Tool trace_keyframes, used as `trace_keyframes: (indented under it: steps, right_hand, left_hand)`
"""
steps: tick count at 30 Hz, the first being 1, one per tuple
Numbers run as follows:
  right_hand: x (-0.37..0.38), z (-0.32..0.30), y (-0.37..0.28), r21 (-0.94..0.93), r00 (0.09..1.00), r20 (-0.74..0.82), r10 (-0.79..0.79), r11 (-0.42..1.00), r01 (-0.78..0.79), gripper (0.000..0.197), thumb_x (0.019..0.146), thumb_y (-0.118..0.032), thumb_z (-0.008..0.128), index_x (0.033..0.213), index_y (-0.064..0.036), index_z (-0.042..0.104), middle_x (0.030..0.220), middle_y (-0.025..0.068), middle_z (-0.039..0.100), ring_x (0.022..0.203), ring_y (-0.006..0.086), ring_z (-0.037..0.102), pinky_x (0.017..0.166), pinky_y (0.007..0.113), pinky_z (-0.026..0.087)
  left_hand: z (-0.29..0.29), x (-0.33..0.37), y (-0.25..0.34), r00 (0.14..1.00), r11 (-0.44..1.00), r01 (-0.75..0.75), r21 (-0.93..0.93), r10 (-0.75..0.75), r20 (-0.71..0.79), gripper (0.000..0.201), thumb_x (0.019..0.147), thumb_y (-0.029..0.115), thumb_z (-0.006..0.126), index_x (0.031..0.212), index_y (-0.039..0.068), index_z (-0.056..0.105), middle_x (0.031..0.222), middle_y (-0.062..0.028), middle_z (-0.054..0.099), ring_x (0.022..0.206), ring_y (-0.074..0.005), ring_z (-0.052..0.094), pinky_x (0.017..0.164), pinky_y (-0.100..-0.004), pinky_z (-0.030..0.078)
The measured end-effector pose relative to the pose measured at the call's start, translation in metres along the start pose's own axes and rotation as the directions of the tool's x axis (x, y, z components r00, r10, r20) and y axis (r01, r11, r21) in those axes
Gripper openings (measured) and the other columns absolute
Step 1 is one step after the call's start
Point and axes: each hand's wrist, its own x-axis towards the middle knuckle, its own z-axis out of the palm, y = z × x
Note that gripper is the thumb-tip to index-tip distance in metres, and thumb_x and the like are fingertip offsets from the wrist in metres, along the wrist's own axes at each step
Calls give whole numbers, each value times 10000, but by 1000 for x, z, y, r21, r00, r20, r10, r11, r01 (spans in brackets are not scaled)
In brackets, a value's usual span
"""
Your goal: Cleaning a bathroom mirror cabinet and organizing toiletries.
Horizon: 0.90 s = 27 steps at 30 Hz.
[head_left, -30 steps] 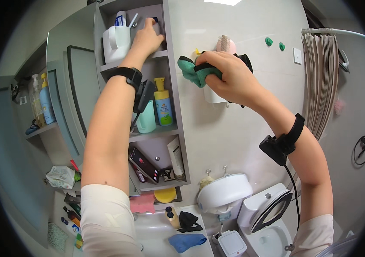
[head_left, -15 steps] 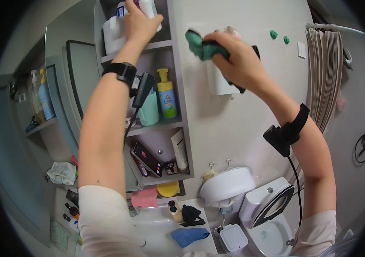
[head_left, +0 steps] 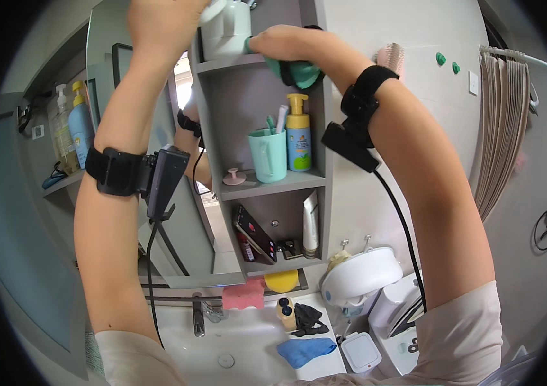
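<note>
My left hand (head_left: 163, 22) is at the top edge, in front of the mirror door, its fingertips partly cut off. It is closed on a white bottle (head_left: 213, 11), of which only a rounded end shows. Beside that, a white container (head_left: 228, 35) with a handle stands on the top shelf. My right hand (head_left: 283, 44) is at the front of this shelf, closed on a green cloth (head_left: 302, 74) with black parts. The cloth hangs below my palm, and a bit of green shows at my fingertips beside the container.
Below are a mint cup (head_left: 268, 156) with toothbrushes, a yellow-topped pump bottle (head_left: 298, 132), a leaning phone (head_left: 254, 233) and a white tube (head_left: 311, 225). The mirror door (head_left: 158, 257) is on the left. Under the cabinet lie the sink (head_left: 190, 347) and a blue cloth (head_left: 305, 350).
My left hand has moved left, away from the top shelf, with the white bottle. My right hand has brought the green cloth from the wall to the shelf. The view has shifted.
</note>
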Motion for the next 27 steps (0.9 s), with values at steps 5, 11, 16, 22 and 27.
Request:
trace_keyframes:
  steps: [5,11,16,22,27]
  right_hand:
    - [23,1,4,155,937,267,225,950,-272,488,888,-470,389,1123,-100,604,1084,171,648,1060,350,580,915,467,402]
    - [37,8,7,-164,916,145,375,922,-351,489,902,-442,379,1185,-116,607,1224,185,613,1158,359,544,956,460,393]
    - [6,2,-26,-235,905,-1,426,879,-414,497,811,-405,469,1073,-51,699,1115,201,664,1068,359,626,908,411,483]
    - [-56,-19,-24,-317,975,-219,23,944,-94,356,838,-298,489,897,12,655,735,225,654,715,413,639,710,475,529]
    - [-98,-26,-8,-284,932,-343,-116,959,15,318,826,-299,519,821,-21,671,731,188,669,707,381,649,696,458,527]
  left_hand:
    - [-15,-7,-7,996,999,49,6,-50,74,850,721,40,743,1434,32,280,1242,-152,546,1143,-241,559,965,-353,461]
    - [0,-10,2,994,997,-8,-77,16,112,811,722,20,727,1414,29,304,1214,-140,563,1121,-222,568,950,-341,465]
    - [0,-9,7,995,998,-29,-47,34,96,797,721,21,729,1404,24,317,1216,-144,563,1118,-225,573,950,-347,468]
    - [19,-6,20,993,997,-38,-60,45,112,809,715,50,743,1403,24,319,1227,-158,564,1134,-244,573,950,-357,471]
    - [58,-14,9,994,979,-91,183,79,72,833,700,116,775,1398,28,330,1234,-223,547,1141,-328,569,964,-394,461]
